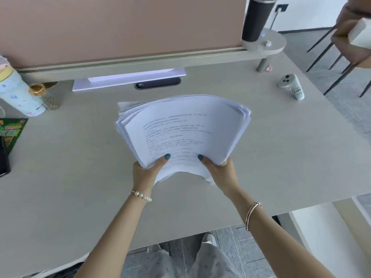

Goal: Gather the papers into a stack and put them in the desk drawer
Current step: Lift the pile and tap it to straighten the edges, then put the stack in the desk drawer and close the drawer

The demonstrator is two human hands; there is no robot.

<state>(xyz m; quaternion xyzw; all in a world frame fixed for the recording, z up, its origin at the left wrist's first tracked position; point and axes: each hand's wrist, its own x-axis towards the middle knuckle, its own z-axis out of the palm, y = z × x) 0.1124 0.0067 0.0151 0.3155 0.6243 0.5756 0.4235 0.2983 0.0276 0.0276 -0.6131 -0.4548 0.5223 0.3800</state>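
Paper stack [186, 133] mid-desk [60, 177], bottles [19, 93] far left, controller [292, 89] right, tumbler [256, 19] behind on shelf [278, 42]

White papers [184, 129] with dark print; grey desk [80, 167]; pink partition [120, 27]; black bottle [256, 19].

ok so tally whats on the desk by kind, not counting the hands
paper stack: 1, held by the left hand and right hand
drink bottles: 2, a pale patterned one and a black one
handheld controller: 1
small gold-capped jar: 1
green packet: 1
white flat board: 1
total: 7
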